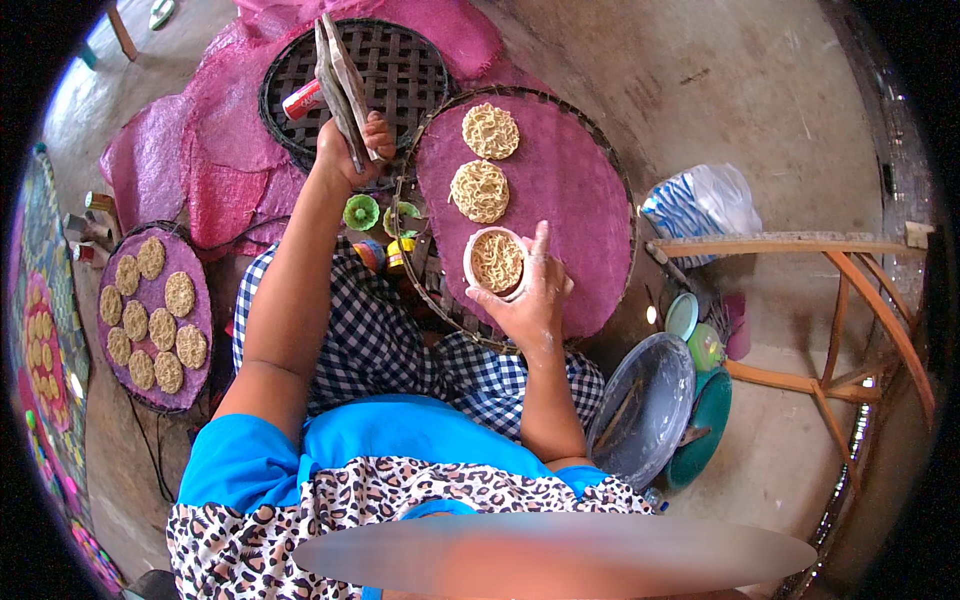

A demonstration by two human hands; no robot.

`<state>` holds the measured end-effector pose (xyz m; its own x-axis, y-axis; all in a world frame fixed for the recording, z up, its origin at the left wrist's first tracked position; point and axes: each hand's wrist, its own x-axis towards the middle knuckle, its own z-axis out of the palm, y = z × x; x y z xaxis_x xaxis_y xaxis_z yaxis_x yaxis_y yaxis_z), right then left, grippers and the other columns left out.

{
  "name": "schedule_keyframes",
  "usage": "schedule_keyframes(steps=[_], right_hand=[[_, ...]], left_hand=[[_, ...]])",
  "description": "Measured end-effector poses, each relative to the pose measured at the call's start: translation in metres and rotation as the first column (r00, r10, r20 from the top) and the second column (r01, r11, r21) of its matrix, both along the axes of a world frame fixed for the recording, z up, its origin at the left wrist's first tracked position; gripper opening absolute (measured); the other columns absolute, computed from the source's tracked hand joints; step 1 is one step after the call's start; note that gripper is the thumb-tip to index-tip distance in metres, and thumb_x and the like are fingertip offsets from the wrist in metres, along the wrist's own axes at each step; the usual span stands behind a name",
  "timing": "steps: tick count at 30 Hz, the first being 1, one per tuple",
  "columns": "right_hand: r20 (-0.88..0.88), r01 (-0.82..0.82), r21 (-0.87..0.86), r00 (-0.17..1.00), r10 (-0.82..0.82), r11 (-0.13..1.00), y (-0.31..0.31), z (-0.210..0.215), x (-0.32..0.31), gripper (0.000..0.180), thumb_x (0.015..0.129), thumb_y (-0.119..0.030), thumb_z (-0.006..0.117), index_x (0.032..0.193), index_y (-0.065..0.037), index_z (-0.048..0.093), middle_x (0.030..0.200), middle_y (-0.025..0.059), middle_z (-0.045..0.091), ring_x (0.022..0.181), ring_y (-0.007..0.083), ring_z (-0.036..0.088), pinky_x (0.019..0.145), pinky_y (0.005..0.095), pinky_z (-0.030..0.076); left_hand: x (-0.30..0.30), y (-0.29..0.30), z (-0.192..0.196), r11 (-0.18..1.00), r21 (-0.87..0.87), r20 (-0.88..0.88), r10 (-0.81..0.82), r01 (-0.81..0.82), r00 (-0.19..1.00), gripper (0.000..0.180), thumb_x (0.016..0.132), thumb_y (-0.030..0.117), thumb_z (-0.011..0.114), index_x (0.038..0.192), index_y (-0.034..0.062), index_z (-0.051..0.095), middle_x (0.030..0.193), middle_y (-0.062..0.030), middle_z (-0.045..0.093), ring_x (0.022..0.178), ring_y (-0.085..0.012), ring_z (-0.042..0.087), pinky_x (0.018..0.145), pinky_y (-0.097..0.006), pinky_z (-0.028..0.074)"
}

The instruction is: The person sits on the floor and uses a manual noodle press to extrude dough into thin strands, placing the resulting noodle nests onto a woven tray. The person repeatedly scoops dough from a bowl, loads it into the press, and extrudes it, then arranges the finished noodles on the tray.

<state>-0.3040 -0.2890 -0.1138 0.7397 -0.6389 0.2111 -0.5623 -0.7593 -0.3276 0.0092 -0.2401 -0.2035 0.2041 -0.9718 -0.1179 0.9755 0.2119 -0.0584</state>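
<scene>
Under my right hand [528, 300] sits a small pale bowl [497, 262] packed with a disc of yellow noodles; my fingers curl round its near and right rim, the forefinger stretched up along its far side, so the hand is closed on the bowl and presses it onto the purple cloth of a round woven tray [590, 190]. Just beyond the bowl, on the same cloth, lie two finished noodle discs: the nearer one [480, 190] a short way past my fingertips, the farther one [491, 131] beyond that, both clear of the hand.

To the left of that grip, my left hand [350, 150] is raised and clenched round a folded sheaf of grey paper or card [340, 85], thumb and fingers wrapped tight about its lower end, the sheaf standing up and away from me. Just below this hand sit two small green cups [361, 212], and beside them some little jars, between the two trays. Behind the left hand is a dark lattice tray [400, 70] with a red-and-white can [302, 100] lying on it, over pink mesh sacking [220, 150].

Well off to the left of both hands rests another round tray [155, 315] carrying many noodle discs. To the right of my right arm lies a grey metal basin [645, 405] with teal plates just beside it, and farther right a wooden frame [850, 300].
</scene>
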Motion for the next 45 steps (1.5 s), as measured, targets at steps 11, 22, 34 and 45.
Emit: schedule_keyframes(steps=[11,22,34,45], right_hand=[[0.422,-0.141,0.284,0.907,0.009,0.948,-0.014,-0.006,-0.014,0.103,0.061,-0.012,0.077,0.138,0.001,0.009,0.126,0.0208,0.044,0.117,0.0318,0.041,0.103,0.0430,0.022],[0.336,0.035,-0.139,0.942,0.014,0.990,-0.091,-0.030,-0.076,0.033,0.090,-0.022,0.046,0.103,0.006,0.059,0.120,0.0217,0.050,0.107,0.0308,0.051,0.091,0.0391,0.040],[0.593,-0.135,0.299,0.802,-0.073,0.945,-0.101,0.044,-0.052,0.046,0.087,-0.011,0.048,0.130,-0.004,0.037,0.120,0.0147,0.048,0.104,0.0213,0.048,0.092,0.0320,0.035],[0.619,-0.318,0.255,0.779,0.099,0.913,-0.083,-0.004,-0.051,0.041,0.089,-0.036,0.048,0.116,-0.006,0.056,0.088,0.0089,0.062,0.075,0.0126,0.056,0.063,0.0244,0.045]], left_hand=[[0.013,-0.007,-0.008,0.855,0.488,0.148,0.115,-0.174,0.982,0.048,0.085,0.048,0.020,0.074,0.0052,0.041,0.053,-0.0048,0.041,0.041,-0.0163,0.037,0.038,-0.028,0.032],[0.014,-0.034,-0.065,0.728,0.610,0.377,0.081,-0.313,0.923,0.075,0.082,0.064,0.030,0.130,0.0071,0.030,0.086,-0.0201,0.053,0.053,-0.0263,0.052,0.047,-0.040,0.045],[-0.082,-0.004,0.046,0.117,-0.163,0.970,-0.161,-0.980,-0.180,0.039,0.081,0.034,0.056,0.104,0.0034,0.056,0.106,-0.0169,0.051,0.097,-0.0305,0.049,0.085,-0.041,0.039],[-0.225,-0.006,0.118,0.839,-0.238,0.962,0.135,-0.489,-0.237,0.036,0.087,0.033,0.053,0.100,0.0003,0.058,0.105,-0.0143,0.053,0.103,-0.0246,0.050,0.090,-0.035,0.038]])
